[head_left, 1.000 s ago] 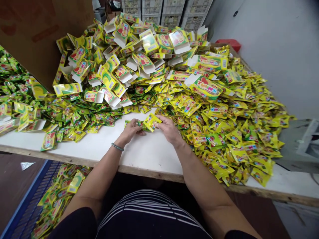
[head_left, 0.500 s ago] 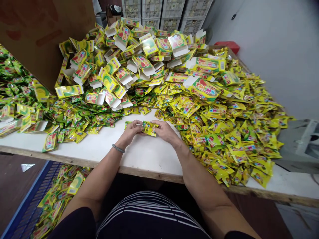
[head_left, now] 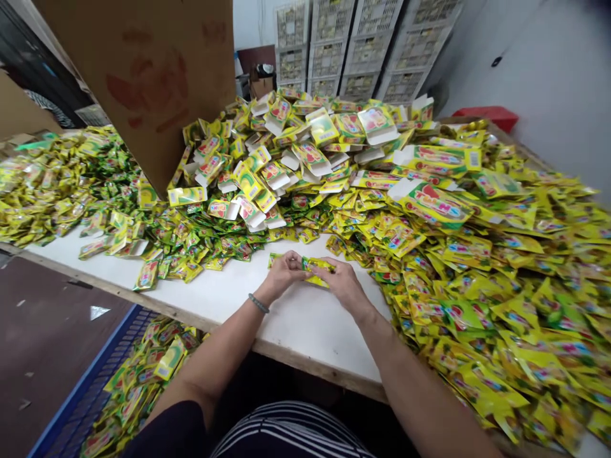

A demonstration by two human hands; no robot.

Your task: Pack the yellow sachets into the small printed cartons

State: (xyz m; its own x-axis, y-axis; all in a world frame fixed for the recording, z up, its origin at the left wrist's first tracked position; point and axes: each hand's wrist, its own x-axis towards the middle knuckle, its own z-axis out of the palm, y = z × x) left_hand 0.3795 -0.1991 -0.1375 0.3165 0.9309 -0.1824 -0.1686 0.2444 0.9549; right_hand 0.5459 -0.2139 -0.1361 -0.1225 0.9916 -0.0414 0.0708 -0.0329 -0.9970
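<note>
Over the white table [head_left: 229, 296], my left hand [head_left: 285, 273] pinches the left part of some small yellow-green packets [head_left: 317, 266]. My right hand [head_left: 341, 280] has its fingers closed on their right end, close beside the left one. A yellow strip shows under the fingers, and a bit of yellow packaging sticks out behind the left hand. How many pieces are held is hidden. Green packets [head_left: 224, 245] lie heaped beyond my left hand, and yellow packets [head_left: 443, 286] beyond and right of my right hand.
Open-ended small cartons [head_left: 310, 156] are piled at the back. A large cardboard box [head_left: 162, 76] stands at the back left. Below the table's edge at left is a blue crate [head_left: 90, 375] of packets. White crates [head_left: 363, 44] are stacked behind, and a red object [head_left: 489, 117] sits at back right.
The view has turned left and tilted up, so more packets and a person's striped clothing show at far left. The packet between my hands has turned from facing up to lying narrower under my fingers.
</note>
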